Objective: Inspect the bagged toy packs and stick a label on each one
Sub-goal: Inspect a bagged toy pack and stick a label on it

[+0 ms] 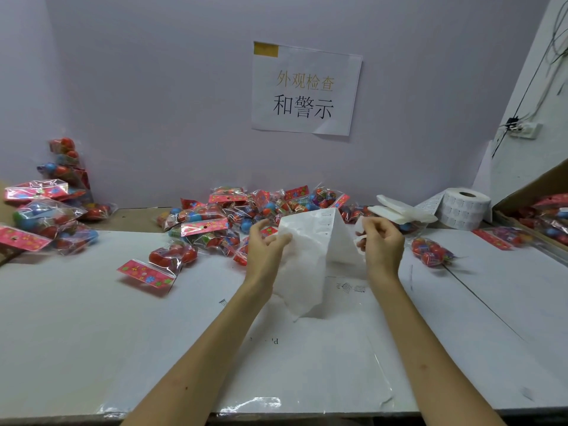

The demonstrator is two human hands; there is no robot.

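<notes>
Both my hands hold up a crumpled white sheet of label backing paper (310, 253) above the middle of the table. My left hand (266, 244) pinches its left edge with curled fingers. My right hand (382, 241) grips a small white piece at the sheet's right side. A heap of bagged toy packs (233, 216), clear bags of red and blue balls with pink header cards, lies behind the sheet. One pack (163, 262) lies alone at the left, another (431, 252) at the right. A roll of white labels (464, 207) stands at the back right.
More packs are piled at the far left (46, 216) and in a cardboard box (547, 216) at the right edge. Folded white sheets (399, 209) lie beside the roll. A printed sign (305, 87) hangs on the wall. White paper under clear film (307, 364) covers the table.
</notes>
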